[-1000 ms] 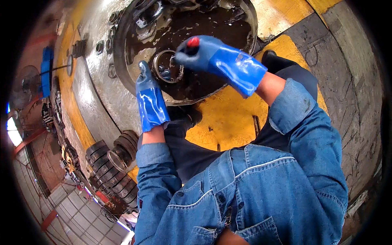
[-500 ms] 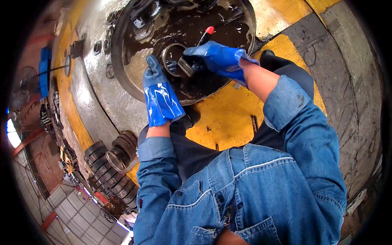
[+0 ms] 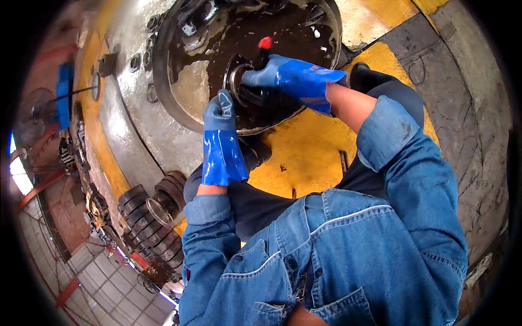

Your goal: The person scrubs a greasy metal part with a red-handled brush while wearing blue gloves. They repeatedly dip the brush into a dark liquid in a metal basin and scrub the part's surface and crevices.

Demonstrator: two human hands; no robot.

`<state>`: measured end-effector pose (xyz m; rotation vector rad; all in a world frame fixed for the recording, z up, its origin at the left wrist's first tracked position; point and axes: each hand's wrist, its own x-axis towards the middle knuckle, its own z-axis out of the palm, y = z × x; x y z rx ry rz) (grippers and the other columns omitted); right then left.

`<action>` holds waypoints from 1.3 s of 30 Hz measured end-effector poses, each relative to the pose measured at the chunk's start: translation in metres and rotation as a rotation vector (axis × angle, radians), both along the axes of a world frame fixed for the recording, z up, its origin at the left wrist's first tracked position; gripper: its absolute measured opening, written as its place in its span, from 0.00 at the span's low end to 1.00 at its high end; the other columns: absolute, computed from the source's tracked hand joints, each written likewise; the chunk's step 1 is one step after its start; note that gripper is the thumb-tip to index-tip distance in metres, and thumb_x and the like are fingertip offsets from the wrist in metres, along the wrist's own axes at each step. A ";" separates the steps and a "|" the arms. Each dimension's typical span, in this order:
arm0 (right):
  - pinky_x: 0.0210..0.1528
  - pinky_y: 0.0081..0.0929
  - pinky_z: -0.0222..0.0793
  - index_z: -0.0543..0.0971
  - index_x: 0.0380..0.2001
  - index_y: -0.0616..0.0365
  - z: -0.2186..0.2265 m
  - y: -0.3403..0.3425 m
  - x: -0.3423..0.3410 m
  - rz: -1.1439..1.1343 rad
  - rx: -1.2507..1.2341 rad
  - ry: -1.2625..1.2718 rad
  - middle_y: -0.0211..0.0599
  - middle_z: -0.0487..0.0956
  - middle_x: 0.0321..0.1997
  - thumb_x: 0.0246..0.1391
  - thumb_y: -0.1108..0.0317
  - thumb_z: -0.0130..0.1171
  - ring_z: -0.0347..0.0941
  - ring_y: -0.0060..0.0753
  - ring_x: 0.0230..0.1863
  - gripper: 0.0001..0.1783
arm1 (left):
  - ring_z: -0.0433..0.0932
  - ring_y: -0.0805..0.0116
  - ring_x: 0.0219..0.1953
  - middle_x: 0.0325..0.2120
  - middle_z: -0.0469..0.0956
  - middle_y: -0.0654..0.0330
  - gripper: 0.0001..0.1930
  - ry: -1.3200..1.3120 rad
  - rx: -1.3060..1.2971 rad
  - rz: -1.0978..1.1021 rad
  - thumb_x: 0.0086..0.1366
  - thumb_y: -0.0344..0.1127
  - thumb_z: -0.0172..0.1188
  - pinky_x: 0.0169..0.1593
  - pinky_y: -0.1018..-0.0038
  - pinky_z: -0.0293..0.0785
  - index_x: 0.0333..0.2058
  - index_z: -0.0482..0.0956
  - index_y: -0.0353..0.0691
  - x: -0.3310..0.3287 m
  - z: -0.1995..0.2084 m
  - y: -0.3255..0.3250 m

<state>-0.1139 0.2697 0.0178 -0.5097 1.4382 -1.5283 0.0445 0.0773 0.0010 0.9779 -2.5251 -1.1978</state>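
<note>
My left hand (image 3: 220, 114), in a blue rubber glove, is closed on the near left edge of a metal ring (image 3: 232, 82), its fingers curled over the rim. The ring is tilted on edge above the dark liquid in a big round metal pan (image 3: 163, 89). My right hand (image 3: 269, 75), gloved the same way, is wrapped round a brush (image 3: 263, 56) with a black handle and red end, which points up and away. The brush's head is hidden behind the glove and the ring, at the ring's opening.
Dark metal parts (image 3: 204, 19) lie in the far part of the pan. Several small rings (image 3: 147, 58) stand left of it on the metal surface. Stacked ribbed rings (image 3: 147, 225) lie at lower left, beside a shiny ring (image 3: 159, 212). The pan's near side borders a yellow floor (image 3: 296, 157).
The ring has turned from facing up to more edge-on. My left hand has come slightly right and nearer me. My right hand and brush have shifted slightly; the brush head has gone out of sight.
</note>
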 end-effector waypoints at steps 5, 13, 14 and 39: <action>0.42 0.46 0.76 0.86 0.42 0.51 -0.002 -0.015 0.007 0.081 0.294 0.603 0.54 0.84 0.33 0.58 0.45 0.61 0.83 0.55 0.36 0.22 | 0.79 0.71 0.35 0.32 0.85 0.58 0.26 -0.071 0.040 -0.160 0.75 0.54 0.61 0.41 0.70 0.77 0.48 0.85 0.30 -0.046 0.043 0.009; 0.45 0.49 0.79 0.88 0.38 0.52 0.004 -0.016 0.021 0.087 0.254 0.864 0.53 0.86 0.37 0.58 0.50 0.61 0.83 0.61 0.44 0.18 | 0.83 0.50 0.39 0.35 0.84 0.45 0.17 -0.580 -0.291 -0.789 0.74 0.43 0.57 0.50 0.64 0.77 0.54 0.86 0.44 -0.153 0.047 -0.020; 0.46 0.48 0.79 0.88 0.38 0.51 0.002 -0.016 0.021 0.096 0.247 0.856 0.53 0.86 0.37 0.58 0.49 0.61 0.83 0.60 0.43 0.18 | 0.82 0.53 0.37 0.33 0.83 0.46 0.17 -0.478 -0.423 -0.908 0.74 0.44 0.58 0.48 0.63 0.76 0.52 0.86 0.41 -0.154 0.042 -0.026; 0.42 0.28 0.72 0.86 0.43 0.58 -0.025 -0.009 0.006 -0.087 0.147 -0.171 0.36 0.85 0.34 0.62 0.53 0.61 0.78 0.31 0.35 0.20 | 0.78 0.77 0.40 0.40 0.84 0.64 0.18 0.333 0.302 0.056 0.75 0.40 0.64 0.45 0.77 0.77 0.53 0.84 0.30 -0.020 -0.011 -0.011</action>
